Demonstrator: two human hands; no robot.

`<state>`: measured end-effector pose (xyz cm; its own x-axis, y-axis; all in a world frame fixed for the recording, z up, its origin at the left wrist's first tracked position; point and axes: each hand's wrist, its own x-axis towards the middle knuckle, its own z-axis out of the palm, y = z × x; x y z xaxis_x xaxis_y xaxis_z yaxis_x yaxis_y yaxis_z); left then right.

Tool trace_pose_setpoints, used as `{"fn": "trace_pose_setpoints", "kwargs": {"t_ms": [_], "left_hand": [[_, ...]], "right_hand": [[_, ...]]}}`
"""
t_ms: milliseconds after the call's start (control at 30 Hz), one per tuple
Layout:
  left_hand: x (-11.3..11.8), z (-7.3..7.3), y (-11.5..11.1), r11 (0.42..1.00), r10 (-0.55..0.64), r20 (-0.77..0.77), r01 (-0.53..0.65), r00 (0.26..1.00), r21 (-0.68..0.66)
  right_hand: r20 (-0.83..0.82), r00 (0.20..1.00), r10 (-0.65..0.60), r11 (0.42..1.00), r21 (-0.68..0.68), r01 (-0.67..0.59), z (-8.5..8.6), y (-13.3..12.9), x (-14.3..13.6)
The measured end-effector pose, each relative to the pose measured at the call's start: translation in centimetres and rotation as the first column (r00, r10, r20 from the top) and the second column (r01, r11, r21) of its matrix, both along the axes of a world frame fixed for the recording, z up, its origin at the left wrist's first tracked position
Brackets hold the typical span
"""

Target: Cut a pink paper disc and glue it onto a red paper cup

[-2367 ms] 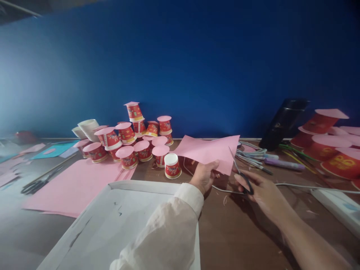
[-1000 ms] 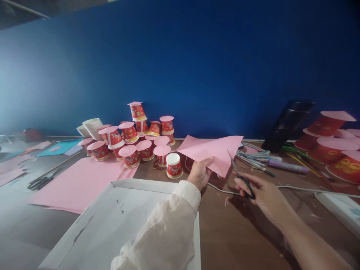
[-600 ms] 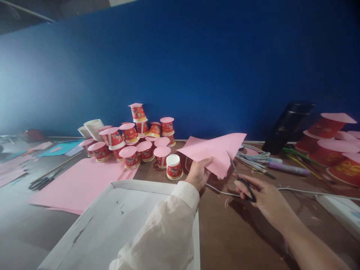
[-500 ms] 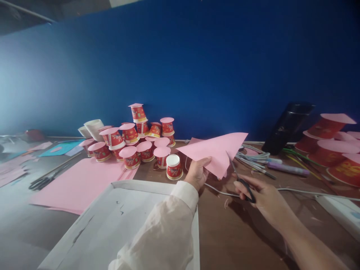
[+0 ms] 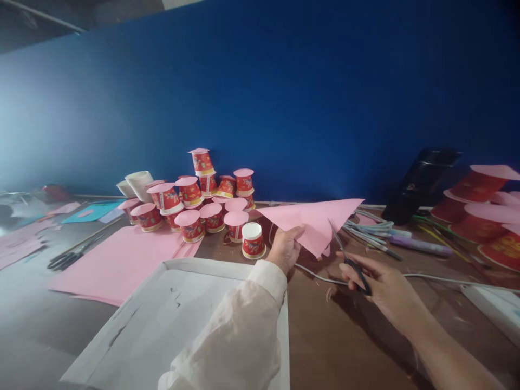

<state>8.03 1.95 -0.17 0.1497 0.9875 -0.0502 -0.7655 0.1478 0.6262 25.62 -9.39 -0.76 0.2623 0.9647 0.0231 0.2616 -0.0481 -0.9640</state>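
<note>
"Two bare hands are working over the brown table (image 5: 325, 341), aren't they? What's the left hand (image 5: 284, 250) doing?"

"It's pinching the pink paper sheet (image 5: 311, 216) near its lower edge. The thumb is pressing on top; the other fingers are mostly hiding underneath."

"And the right hand (image 5: 382, 284)?"

"Its fingers are curling around the black-handled scissors (image 5: 359, 276). The blades are reaching up to the sheet's right-hand part, though I can't tell how wide they're standing."

"So what's just been changing?"

"The sheet is tilting and folding over, showing a pointed, triangular outline where a broader, wavy one was showing moments ago. The blades are now overlapping the paper further in from its edge, so I'd judge the cut is moving inward."

"Where's the sheet sitting?"

"It's hanging above the table, just right of that upturned red paper cup (image 5: 254, 246), which is showing its white base. More red cups (image 5: 164, 201) are standing beyond it, wearing pink paper tops, and a pile of pink paper (image 5: 122, 262) is lying beside the white box lid (image 5: 170, 330)."
</note>
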Motion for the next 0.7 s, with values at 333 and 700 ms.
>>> {"fn": "trace_pose_setpoints", "kwargs": {"t_ms": [333,700], "left_hand": [[-0.15,0.09,-0.19,0.998,-0.067,-0.044,0.066,0.997,-0.025],[-0.29,-0.38,-0.10,0.994,-0.102,-0.022,0.101,0.995,-0.036]], "right_hand": [[-0.132,0.991,0.018,0.991,-0.128,-0.035,-0.20,0.35,0.09],[-0.048,0.999,0.010,0.994,-0.107,-0.015,-0.76,0.55,0.48]]}}
